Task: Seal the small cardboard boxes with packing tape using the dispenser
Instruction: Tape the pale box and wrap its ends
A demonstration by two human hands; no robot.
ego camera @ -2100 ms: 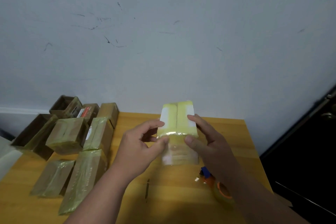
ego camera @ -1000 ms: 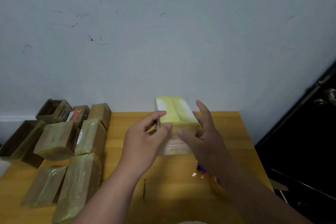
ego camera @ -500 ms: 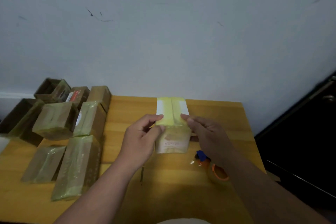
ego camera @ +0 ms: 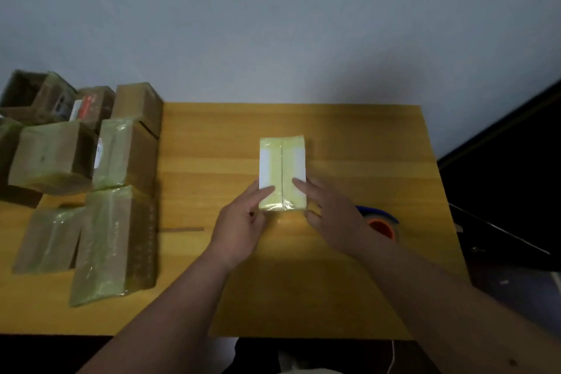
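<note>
Box [ego camera: 282, 171], rectangular, glossy yellowish tape, between both hands.

Small box wrapped in pale yellow glossy tape [ego camera: 282, 173], mid-table: white strips down both long sides, thin darker seam along centre. Wooden table [ego camera: 349, 143]: honey-yellow, faint lengthwise grain bands, short brown strip on surface toward left. Cluster of brown cardboard boxes under greenish-yellow tape [ego camera: 118, 237], left edge; one at far-left corner bears white-and-red label [ego camera: 81, 109]. Tape dispenser [ego camera: 381, 223], near right edge: blue top, orange core. Wall [ego camera: 273, 24]: plain grey-blue.
</note>
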